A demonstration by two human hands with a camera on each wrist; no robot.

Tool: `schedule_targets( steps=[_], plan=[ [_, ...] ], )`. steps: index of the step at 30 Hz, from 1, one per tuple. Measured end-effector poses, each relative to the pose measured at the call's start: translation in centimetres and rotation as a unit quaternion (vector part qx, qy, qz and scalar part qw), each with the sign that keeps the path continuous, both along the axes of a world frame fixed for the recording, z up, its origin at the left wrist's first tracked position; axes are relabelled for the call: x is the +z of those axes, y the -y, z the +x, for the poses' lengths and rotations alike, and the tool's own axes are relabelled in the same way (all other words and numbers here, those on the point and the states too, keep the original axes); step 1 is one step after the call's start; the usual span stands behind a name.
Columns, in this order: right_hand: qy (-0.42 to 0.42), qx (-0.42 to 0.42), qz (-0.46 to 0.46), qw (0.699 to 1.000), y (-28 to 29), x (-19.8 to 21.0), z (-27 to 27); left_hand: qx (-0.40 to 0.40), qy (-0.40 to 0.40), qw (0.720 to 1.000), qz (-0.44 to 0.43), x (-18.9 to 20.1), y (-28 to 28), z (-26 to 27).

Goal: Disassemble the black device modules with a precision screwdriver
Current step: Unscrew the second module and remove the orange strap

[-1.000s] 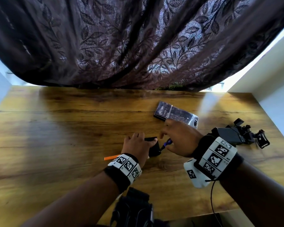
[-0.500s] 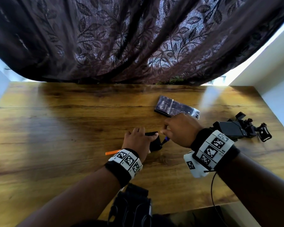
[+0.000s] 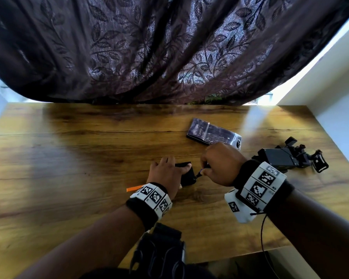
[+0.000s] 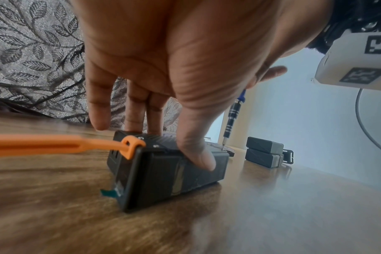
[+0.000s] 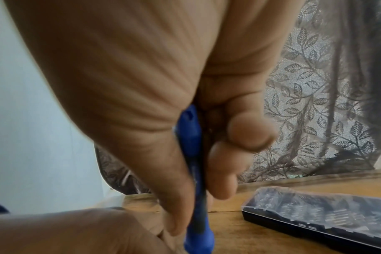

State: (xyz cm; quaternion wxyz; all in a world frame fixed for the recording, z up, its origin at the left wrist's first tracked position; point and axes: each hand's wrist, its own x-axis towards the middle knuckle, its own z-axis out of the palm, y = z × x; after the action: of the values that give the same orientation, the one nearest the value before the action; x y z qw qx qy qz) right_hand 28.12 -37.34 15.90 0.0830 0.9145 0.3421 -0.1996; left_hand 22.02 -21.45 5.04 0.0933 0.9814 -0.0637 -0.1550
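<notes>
At mid-table (image 3: 89,158), the left hand (image 3: 165,174) clamps the black module (image 4: 163,165) flat, thumb on its side; the right hand (image 3: 220,164) pinches the screwdriver (image 4: 232,118), tip on top. Looks rigid and light, likely to skid — best braced by its sides.

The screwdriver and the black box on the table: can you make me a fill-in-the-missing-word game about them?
1. The right hand grips a screwdriver whose handle is ____.
2. The left hand holds the black module down on the wooden ____.
3. The strap hooked to the module is ____.
4. The bit case has a clear ____.

Missing words: blue; table; orange; lid
</notes>
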Motion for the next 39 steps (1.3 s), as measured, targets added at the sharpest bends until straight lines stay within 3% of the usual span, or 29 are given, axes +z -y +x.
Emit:
schedule_targets(
  steps=[7,12,39],
  plan=[
    [0.024,0.018,-0.044,0.999,-1.0,0.7,-0.6,0.005,-0.002,1.0,-0.003,0.0,0.2,-0.1],
    [0.004,0.04,-0.013,0.999,-0.3,0.3,-0.9,0.006,0.001,1.0,-0.005,0.0,0.1,-0.2],
    [0.03,-0.023,0.01,0.999,-1.1,0.3,-0.7,0.005,-0.002,1.0,-0.002,0.0,0.1,-0.3]
  ],
)
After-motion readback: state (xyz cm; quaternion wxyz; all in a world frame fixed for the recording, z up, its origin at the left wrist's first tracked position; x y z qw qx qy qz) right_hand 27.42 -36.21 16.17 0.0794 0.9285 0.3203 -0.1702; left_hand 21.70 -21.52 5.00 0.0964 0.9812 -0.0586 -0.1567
